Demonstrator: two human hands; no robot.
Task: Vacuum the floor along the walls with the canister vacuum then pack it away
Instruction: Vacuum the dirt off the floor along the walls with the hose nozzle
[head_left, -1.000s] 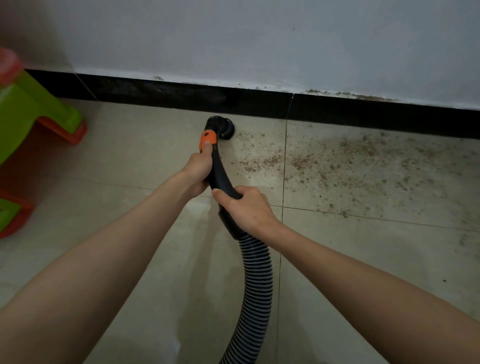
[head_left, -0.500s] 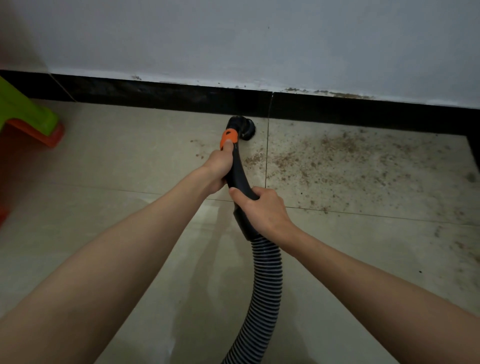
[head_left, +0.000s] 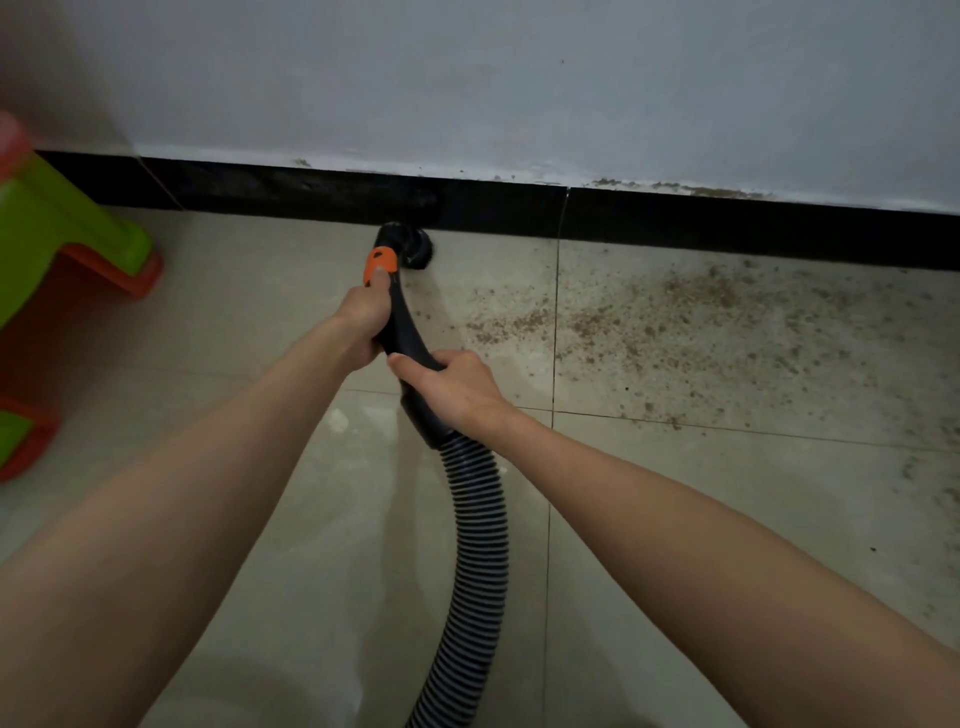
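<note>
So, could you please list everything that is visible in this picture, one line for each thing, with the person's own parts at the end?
vacuum nozzle: one, black, on the floor against the skirting board.
orange slider: one, orange, on the handle just behind the nozzle.
vacuum handle: one, black, curved, between nozzle and hose.
hose: one, black, ribbed, runs from the handle to the bottom edge.
dirt: many brown crumbs, scattered on the tiles right of the nozzle.
floor tiles: several, beige.
skirting board: one, black, at the foot of the wall.
wall: one, pale grey.
plastic stool: one, green and orange, far left, partly cut off.
left hand: grips the handle, thumb on the slider.
right hand: grips the handle near the hose.
</note>
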